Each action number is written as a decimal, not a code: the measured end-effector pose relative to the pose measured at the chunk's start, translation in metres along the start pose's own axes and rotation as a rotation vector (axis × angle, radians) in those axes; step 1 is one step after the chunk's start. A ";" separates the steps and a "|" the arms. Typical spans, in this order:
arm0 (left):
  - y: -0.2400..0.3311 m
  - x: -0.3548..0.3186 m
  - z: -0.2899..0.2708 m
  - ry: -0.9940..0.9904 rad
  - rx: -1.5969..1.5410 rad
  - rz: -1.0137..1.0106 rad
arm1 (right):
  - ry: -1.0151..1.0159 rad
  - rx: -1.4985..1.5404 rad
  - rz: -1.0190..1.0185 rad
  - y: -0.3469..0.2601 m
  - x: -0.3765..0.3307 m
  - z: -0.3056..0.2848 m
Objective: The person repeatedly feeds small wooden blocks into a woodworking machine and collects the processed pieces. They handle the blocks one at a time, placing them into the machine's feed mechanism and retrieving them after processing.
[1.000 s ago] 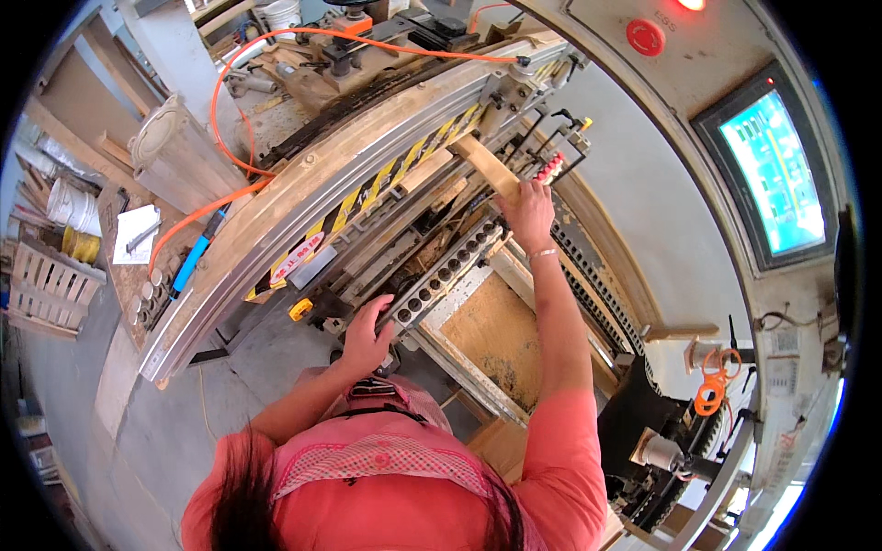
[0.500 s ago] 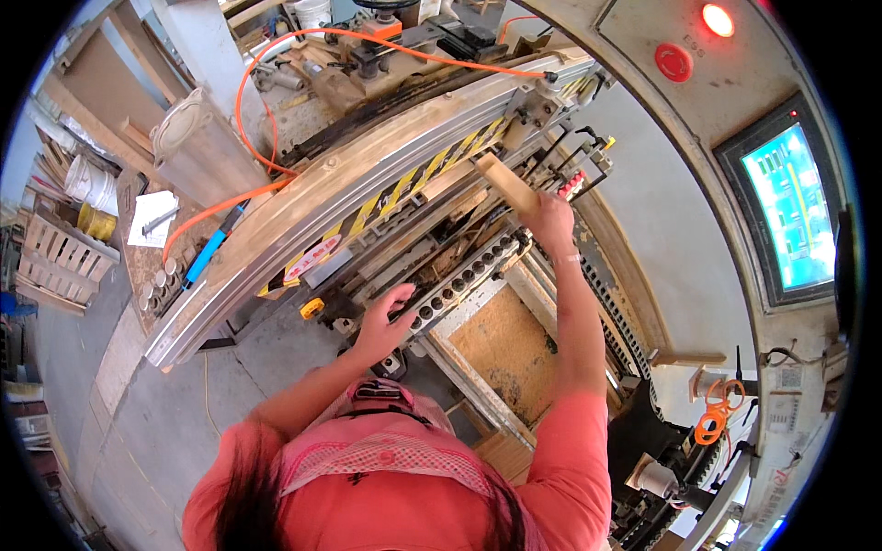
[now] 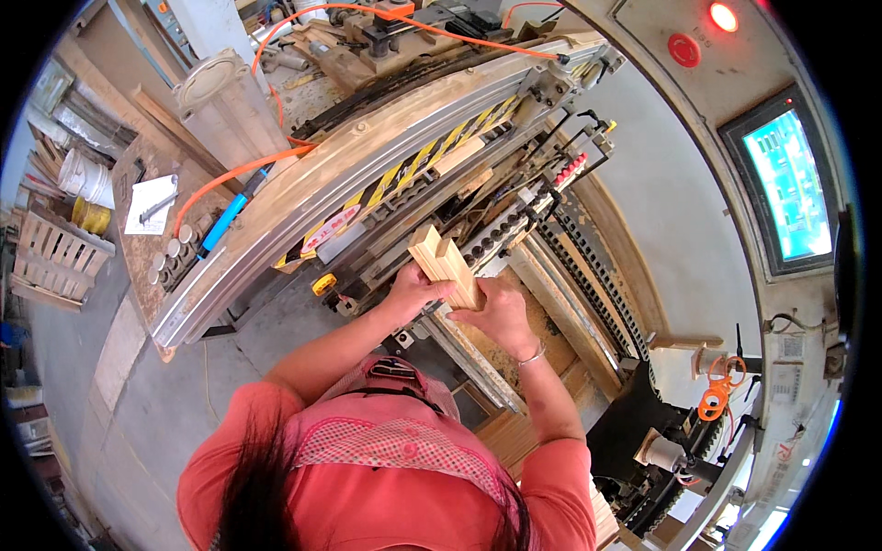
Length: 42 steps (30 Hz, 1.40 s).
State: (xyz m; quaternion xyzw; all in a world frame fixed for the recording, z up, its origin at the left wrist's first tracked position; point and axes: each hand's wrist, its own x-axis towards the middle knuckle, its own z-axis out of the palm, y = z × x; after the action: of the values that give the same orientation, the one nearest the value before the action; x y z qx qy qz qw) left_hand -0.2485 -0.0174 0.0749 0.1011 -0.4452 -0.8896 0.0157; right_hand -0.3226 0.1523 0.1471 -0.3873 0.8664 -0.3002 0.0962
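Observation:
A small bundle of short, pale wooden pieces (image 3: pixel 447 268) is held between my two hands in front of my body. My left hand (image 3: pixel 416 294) grips its left side, and my right hand (image 3: pixel 499 318) closes round the near right end. The pieces lie together, with their far ends uneven. Just beyond them runs a machine rail with a row of dark round holes (image 3: pixel 496 233). Under my right hand a tray-like bed holds sawdust (image 3: pixel 540 317).
A curved machine beam (image 3: pixel 303 184) with a striped guard (image 3: pixel 418 170) crosses ahead. At right stand a lit control screen (image 3: pixel 788 188) and a red stop button (image 3: pixel 684 50). An orange hose (image 3: pixel 216 184) loops at left. Black chains (image 3: pixel 597 275) run along the right side.
My right hand has come back toward me from the machine with wood in it. My left hand, open before, has moved right and now grips the wooden pieces too.

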 end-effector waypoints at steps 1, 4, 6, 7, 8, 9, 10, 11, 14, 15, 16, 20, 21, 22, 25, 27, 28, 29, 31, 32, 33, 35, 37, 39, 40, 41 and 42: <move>0.000 0.000 -0.001 -0.003 -0.007 0.005 | -0.007 -0.035 -0.030 -0.002 0.002 -0.002; 0.002 -0.003 -0.002 0.022 -0.035 0.007 | -0.162 0.151 0.150 -0.012 0.010 -0.009; 0.000 -0.002 -0.003 0.048 -0.017 -0.004 | -0.169 0.182 0.141 -0.007 0.014 -0.008; -0.002 -0.002 -0.006 0.066 -0.006 -0.003 | -0.175 0.202 0.134 -0.005 0.016 -0.007; -0.004 -0.001 -0.008 0.087 0.006 -0.001 | -0.144 0.215 0.142 -0.002 0.022 -0.010; -0.005 -0.001 -0.012 0.110 0.016 0.003 | -0.115 0.228 0.148 0.003 0.033 -0.016; -0.005 -0.002 -0.012 0.134 0.014 0.015 | -0.080 0.239 0.159 0.010 0.045 -0.026; -0.007 -0.003 -0.019 0.156 0.079 0.033 | -0.072 0.097 0.176 0.022 0.062 -0.042; -0.017 -0.014 -0.028 0.277 0.129 0.084 | 0.111 -0.331 0.145 0.073 0.119 -0.071; -0.017 -0.017 -0.027 0.259 0.188 0.094 | 0.117 -0.387 0.209 0.100 0.136 -0.075; -0.016 -0.020 -0.026 0.249 0.250 0.105 | 0.170 -0.535 0.124 0.120 0.153 -0.074; -0.021 -0.022 -0.032 0.256 0.184 0.111 | 0.111 -0.625 0.156 0.162 0.206 -0.061; -0.025 -0.021 -0.035 0.257 0.149 0.114 | 0.100 -0.605 0.157 0.168 0.214 -0.057; -0.021 -0.022 -0.033 0.258 0.155 0.089 | 0.086 -0.581 0.155 0.170 0.220 -0.053; -0.018 -0.023 -0.030 0.264 0.230 0.101 | 0.054 -0.564 0.211 0.177 0.224 -0.050; -0.023 -0.022 -0.036 0.256 0.218 0.112 | 0.102 -0.531 0.184 0.178 0.224 -0.047; -0.024 -0.020 -0.037 0.246 0.210 0.120 | 0.132 -0.520 0.174 0.178 0.224 -0.048; -0.025 -0.020 -0.037 0.247 0.216 0.118 | 0.142 -0.539 0.186 0.178 0.222 -0.047; -0.024 -0.020 -0.035 0.250 0.231 0.115 | 0.163 -0.577 0.211 0.175 0.219 -0.044; -0.022 -0.020 -0.033 0.244 0.229 0.108 | 0.155 -0.603 0.213 0.173 0.218 -0.045; -0.019 -0.020 -0.031 0.238 0.228 0.101 | 0.144 -0.611 0.243 0.171 0.217 -0.046; -0.018 -0.022 -0.030 0.243 0.237 0.092 | 0.116 -0.621 0.299 0.163 0.216 -0.048; -0.020 -0.021 -0.032 0.255 0.256 0.093 | 0.093 -0.609 0.345 0.160 0.218 -0.047; -0.021 -0.021 -0.032 0.243 0.253 0.102 | 0.155 -0.582 0.305 0.166 0.215 -0.043; -0.021 -0.020 -0.032 0.240 0.249 0.110 | 0.186 -0.571 0.279 0.167 0.215 -0.043; -0.022 -0.019 -0.033 0.243 0.247 0.114 | 0.181 -0.568 0.258 0.168 0.214 -0.043; -0.024 -0.019 -0.034 0.247 0.246 0.119 | 0.175 -0.565 0.235 0.169 0.213 -0.043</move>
State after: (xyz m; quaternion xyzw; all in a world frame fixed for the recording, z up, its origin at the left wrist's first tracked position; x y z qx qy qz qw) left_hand -0.2214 -0.0277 0.0395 0.1843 -0.5505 -0.8067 0.1102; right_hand -0.5884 0.1041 0.0950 -0.2685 0.9593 -0.0668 -0.0560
